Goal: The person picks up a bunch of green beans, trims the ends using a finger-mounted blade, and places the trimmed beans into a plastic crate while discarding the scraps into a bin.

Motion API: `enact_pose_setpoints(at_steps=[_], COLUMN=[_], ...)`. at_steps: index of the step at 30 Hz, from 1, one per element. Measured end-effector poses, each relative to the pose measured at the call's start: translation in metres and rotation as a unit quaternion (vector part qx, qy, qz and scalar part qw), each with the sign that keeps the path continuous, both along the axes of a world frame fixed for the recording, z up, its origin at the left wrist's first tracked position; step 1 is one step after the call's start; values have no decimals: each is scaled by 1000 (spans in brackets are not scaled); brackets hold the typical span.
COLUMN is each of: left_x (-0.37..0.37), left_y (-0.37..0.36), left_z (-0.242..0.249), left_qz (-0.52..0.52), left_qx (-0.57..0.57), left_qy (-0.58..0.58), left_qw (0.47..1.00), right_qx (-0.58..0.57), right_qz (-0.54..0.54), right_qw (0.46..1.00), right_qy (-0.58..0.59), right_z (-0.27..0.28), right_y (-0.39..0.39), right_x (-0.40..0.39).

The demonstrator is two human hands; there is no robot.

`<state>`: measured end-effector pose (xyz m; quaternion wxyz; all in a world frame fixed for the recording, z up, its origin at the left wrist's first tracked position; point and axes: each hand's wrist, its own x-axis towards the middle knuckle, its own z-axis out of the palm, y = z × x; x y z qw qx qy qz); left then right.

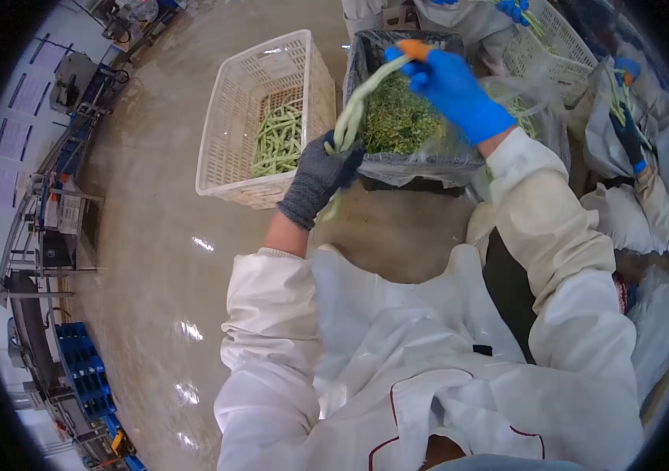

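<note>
My left hand (322, 174), in a dark grey knitted glove, is closed around a bunch of long pale green stalks (356, 110). The bunch slants up to the right, and thin ends hang below my fist. My right hand (460, 93), in a blue glove, is closed at the upper end of the stalks. An orange tool (414, 49) shows at its fingers; whether it has a blade is hidden. Beneath my hands stands a black-lined bin (472, 161) holding leafy green trimmings (401, 118).
On the left, a white slotted crate (213, 149) holds cut green pieces (278, 137). A co-worker's dark-gloved hand (627, 133) holds stalks at the right. Another white crate (550, 51) stands at upper right. Blue pallets (83, 369) and machinery line the far left.
</note>
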<state>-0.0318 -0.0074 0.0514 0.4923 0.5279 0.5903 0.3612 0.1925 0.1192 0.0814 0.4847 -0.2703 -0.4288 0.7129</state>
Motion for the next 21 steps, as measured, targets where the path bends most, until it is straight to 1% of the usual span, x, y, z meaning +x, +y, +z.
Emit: enact_pose_setpoints(at_steps=[3,4,5,7,8,9,10,11,12,14,15,16,17,18,21], left_x=[-7,-10,-9,-4,3,6,8,7,5,2,1,-4,-6,-6,-5], left_y=[-2,-1,3,5,3,2,3,4,8,8,8,8,7,5,-1], left_z=[6,8,9,19,23,28,33,36,38,37,34,32,30,30,31], left_qz=[99,102,119,156,180,179,178,177,184,189,190,160,159,157,149], left_qx=[-85,-76,-63,-45,-13,-5,4,13,9,7,5,3,16,28,45], left_qy=[-55,-110,-145,-210,-232,-279,-325,-369,-388,-333,-306,-301,-276,-250,-176], left_qw=[990,986,980,964,956,943,929,912,903,924,933,940,948,955,972], right_qx=[-46,-49,-38,-23,-8,77,162,244,339,514,550,581,609,575,482], right_qz=[-9,44,40,35,12,17,21,25,38,57,94,130,164,209,284], right_qw=[987,982,986,991,996,997,985,963,929,828,788,742,693,701,699], right_qy=[151,174,156,123,83,17,-47,-110,-147,-215,-262,-307,-350,-366,-446], right_z=[9,7,2,7,12,11,7,4,3,0,-1,-1,-2,-8,-8], right_y=[10,17,23,-1,-13,-25,-36,-46,-58,-80,-87,-93,-98,-101,-104], right_x=[39,49,52,41,32,22,12,3,-3,-12,-14,-15,-15,-18,-11])
